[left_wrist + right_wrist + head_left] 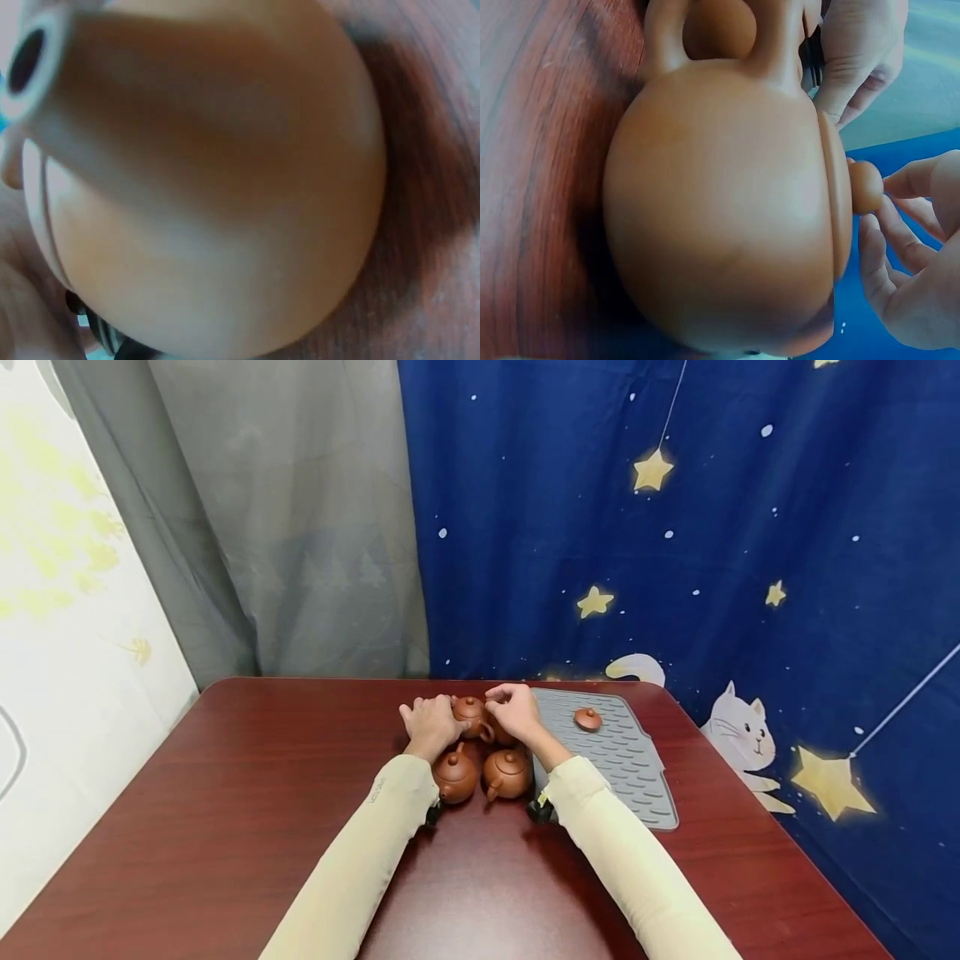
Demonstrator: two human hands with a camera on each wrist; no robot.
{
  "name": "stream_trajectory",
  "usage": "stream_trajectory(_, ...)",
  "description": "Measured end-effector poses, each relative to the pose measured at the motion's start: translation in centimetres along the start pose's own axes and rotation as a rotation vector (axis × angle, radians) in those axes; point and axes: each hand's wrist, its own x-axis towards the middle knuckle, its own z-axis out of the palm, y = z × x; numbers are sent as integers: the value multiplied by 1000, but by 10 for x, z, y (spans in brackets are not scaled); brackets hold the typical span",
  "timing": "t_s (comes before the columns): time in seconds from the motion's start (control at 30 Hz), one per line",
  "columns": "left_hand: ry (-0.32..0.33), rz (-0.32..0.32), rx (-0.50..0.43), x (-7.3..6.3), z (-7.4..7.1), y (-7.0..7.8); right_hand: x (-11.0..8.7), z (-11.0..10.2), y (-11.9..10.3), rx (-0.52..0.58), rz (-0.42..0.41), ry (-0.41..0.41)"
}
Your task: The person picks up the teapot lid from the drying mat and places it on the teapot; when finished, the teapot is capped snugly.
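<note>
A cluster of several brown clay teapots stands on the table. My left hand (pixel 433 722) holds the rear left teapot (pixel 470 708), its thumb along the body. Above the rear right teapot (pixel 500 735), my right hand (pixel 513 710) has its fingertips drawn together; whether anything is between them is hidden. Nearer to me are the front left teapot (pixel 456 777) and the front right teapot (pixel 507 777), both lidded. A teapot spout (pixel 150 97) fills much of the left wrist view. In the right wrist view, a lid knob (pixel 866 187) appears beside my right fingers (pixel 907 244).
A grey ridged mat (pixel 626 777) lies to the right, with a loose brown teapot lid (pixel 588 719) on it, knob up. The dark red table (pixel 285 777) ends at curtains (pixel 525 527) along its far edge.
</note>
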Motion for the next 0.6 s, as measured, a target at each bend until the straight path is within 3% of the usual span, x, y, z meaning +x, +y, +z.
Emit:
stream_trajectory(0.2, 8, 12, -35, -1, 1, 0, -6, -12, 7, 30, -16, 11)
stream_trajectory(0.43, 82, 34, -16, -3, 6, 6, -11, -24, 14, 44, 11, 32)
stream_trajectory(0.6, 132, 92, -43, -4, 11, 13, -16, -30, 21, 55, 25, 37)
